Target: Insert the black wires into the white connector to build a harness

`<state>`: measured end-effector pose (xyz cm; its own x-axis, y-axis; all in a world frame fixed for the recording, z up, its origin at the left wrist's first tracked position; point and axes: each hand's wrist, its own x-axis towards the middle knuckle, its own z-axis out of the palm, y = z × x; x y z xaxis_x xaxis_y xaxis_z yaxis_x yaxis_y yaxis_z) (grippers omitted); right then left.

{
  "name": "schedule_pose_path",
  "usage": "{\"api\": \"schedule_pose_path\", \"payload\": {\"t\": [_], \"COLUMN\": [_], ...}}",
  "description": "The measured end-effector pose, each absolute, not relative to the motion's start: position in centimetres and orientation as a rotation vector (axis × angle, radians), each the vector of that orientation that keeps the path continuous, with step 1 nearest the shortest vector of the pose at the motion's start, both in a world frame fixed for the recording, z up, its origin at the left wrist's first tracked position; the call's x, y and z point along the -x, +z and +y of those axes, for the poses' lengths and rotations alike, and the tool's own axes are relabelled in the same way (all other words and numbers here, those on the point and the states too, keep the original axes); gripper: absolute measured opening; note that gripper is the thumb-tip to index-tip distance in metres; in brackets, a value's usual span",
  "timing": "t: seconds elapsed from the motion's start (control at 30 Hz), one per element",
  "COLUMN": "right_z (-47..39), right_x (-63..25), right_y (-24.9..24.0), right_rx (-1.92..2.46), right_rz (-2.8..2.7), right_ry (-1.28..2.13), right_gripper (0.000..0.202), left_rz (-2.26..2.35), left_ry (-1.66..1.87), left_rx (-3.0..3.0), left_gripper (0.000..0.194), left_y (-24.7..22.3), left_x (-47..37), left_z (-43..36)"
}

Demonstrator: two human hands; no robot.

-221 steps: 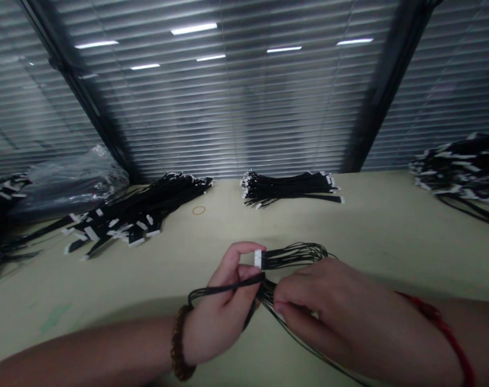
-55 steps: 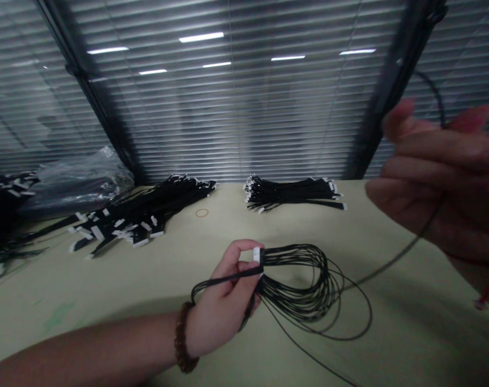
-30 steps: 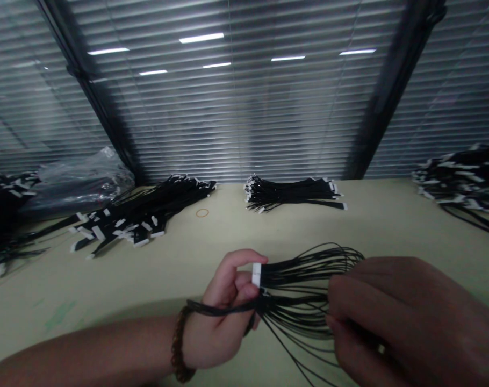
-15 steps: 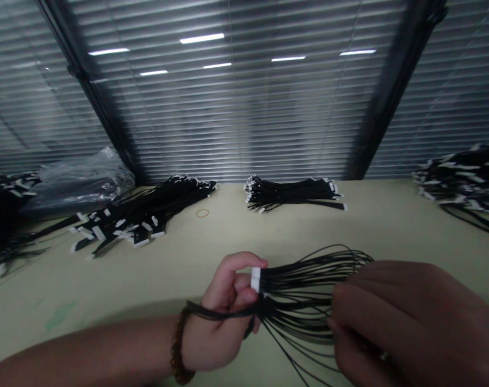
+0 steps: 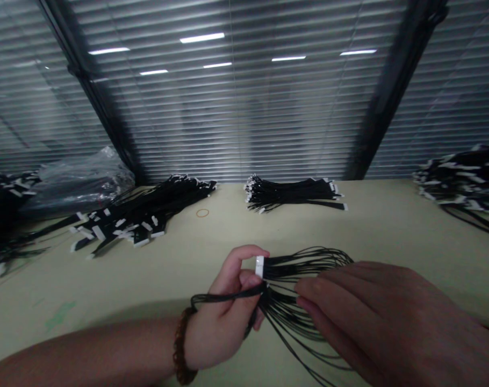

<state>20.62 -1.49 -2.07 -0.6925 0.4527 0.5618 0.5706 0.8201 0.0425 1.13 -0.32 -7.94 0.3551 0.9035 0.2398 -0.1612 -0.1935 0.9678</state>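
My left hand (image 5: pixel 236 301) is closed round the end of a black wire harness (image 5: pixel 309 263). Its white connector (image 5: pixel 259 266) shows between my thumb and forefinger. Some black wires loop back over the left palm toward the wrist, while many others fan out to the right. Over these spread wires lies my right hand (image 5: pixel 361 312), thumb and fingertips drawn together on strands near the middle of the bundle. The harness's far end is hidden behind the right hand.
Several black cables with white connectors lie in a pile (image 5: pixel 135 215) at left, a neat bundle (image 5: pixel 293 193) at centre back and a heap (image 5: pixel 466 183) at right. A clear plastic bag (image 5: pixel 83 177) and a rubber band (image 5: pixel 202 213) are on the table. Window blinds (image 5: pixel 236 118) stand behind.
My right hand has moved left along the wires, closer to the connector. My left hand has risen slightly, and the wires over its palm now bow outward more.
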Motion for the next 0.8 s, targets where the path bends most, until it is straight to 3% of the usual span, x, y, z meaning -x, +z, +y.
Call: {"api": "schedule_pose_path", "payload": {"t": [0.13, 0.33, 0.8], "right_z": [-1.5, -2.0, -1.8], "right_x": [-20.1, -19.7, -19.2], "right_y": [-2.2, -2.3, -2.1], "right_rx": [0.669, 0.660, 0.595], "right_rz": [-2.402, -2.286, -2.303], "right_ry": [-0.199, -0.380, -0.466], "right_gripper": [0.030, 0.036, 0.043], "left_rz": [0.587, 0.450, 0.516], "left_ry": [1.132, 1.179, 1.134], "left_rx": [-1.515, -1.497, -1.492], "left_gripper": [0.021, 0.019, 0.018], "left_y": [-8.5, -8.8, -8.3], "left_x": [-0.9, -0.9, -0.8], "left_z": [-0.3, -0.4, -0.6]}}
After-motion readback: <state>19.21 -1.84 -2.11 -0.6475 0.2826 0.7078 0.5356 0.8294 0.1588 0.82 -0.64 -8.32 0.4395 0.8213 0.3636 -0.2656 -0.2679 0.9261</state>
